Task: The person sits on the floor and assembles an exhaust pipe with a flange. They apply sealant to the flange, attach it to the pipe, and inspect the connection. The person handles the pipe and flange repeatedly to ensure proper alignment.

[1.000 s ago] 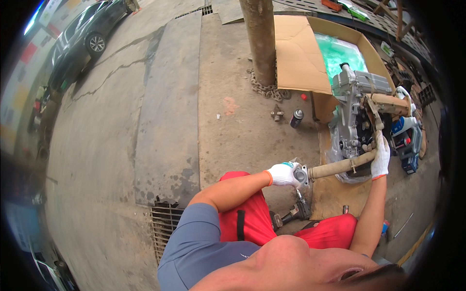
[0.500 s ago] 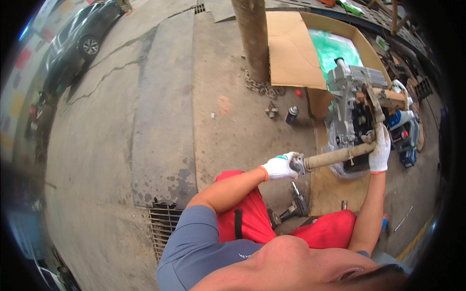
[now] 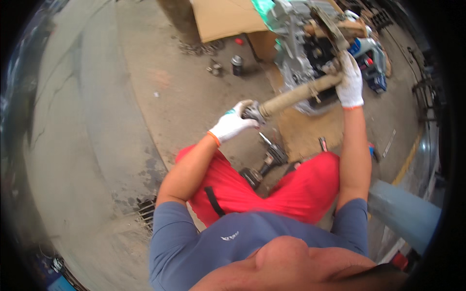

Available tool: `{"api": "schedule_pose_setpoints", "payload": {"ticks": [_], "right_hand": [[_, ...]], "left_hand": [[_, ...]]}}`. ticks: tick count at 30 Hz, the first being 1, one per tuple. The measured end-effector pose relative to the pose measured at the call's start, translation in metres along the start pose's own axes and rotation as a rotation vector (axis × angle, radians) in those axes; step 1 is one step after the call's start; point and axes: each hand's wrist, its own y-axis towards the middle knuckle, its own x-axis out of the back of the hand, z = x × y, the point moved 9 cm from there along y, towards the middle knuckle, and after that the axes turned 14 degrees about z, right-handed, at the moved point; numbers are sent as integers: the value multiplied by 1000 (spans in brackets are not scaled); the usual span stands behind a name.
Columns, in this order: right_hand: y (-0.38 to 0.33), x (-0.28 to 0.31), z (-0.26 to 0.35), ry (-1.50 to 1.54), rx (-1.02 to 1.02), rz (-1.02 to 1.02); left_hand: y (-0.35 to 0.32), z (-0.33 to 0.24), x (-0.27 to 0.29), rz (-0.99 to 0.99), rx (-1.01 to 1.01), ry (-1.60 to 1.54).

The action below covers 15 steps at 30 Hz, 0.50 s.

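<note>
While gripped by both hands, shaft [image 3: 296,95].

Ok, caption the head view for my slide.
Gloved left hand and right hand grip a long shaft at a metal engine block on cardboard.

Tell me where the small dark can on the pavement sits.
Head view, upper middle: the dark can stands on the concrete just left of the engine block, below the cardboard sheet.
</note>
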Motion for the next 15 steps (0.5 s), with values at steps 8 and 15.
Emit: {"api": "schedule_pose_setpoints", "payload": {"ticks": [8, 15], "right_hand": [[4, -36, -6, 54, -11, 235], [3, -64, -9, 1, -72, 378]], "left_hand": [[-4, 9, -5, 87, 49, 14], [-7, -14, -38, 326, 13, 108]]}}
